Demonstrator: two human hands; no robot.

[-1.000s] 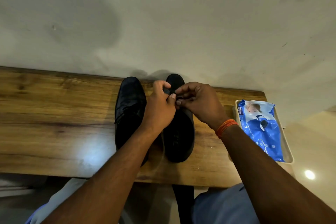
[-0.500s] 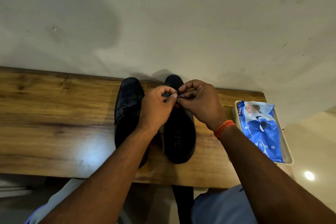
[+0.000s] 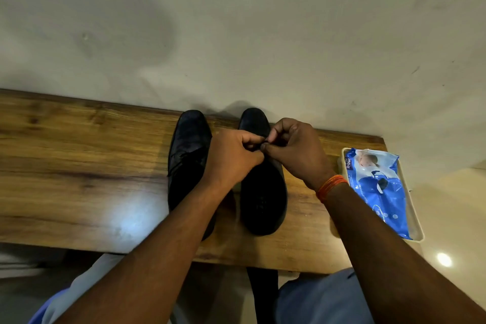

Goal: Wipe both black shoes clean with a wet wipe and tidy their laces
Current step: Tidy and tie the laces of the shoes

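Note:
Two black shoes stand side by side on the wooden table (image 3: 79,179), toes toward the wall. The left shoe (image 3: 188,155) is partly covered by my left forearm. Over the lacing area of the right shoe (image 3: 263,200), my left hand (image 3: 231,158) and my right hand (image 3: 297,150) meet with curled fingers, each pinching a black lace end (image 3: 263,143). The lace itself is mostly hidden behind my fingers. A blue wet wipe pack (image 3: 376,187) lies to the right.
The wipe pack rests in a white tray (image 3: 418,231) at the table's right end. A plain wall rises right behind the shoes. A bright light glare sits on the wood at the left front. My knees show below the table edge.
Both hands have shifted slightly toward me and drawn closer together over the right shoe's laces, fingers curling tighter. The shoes and the pack have stayed put.

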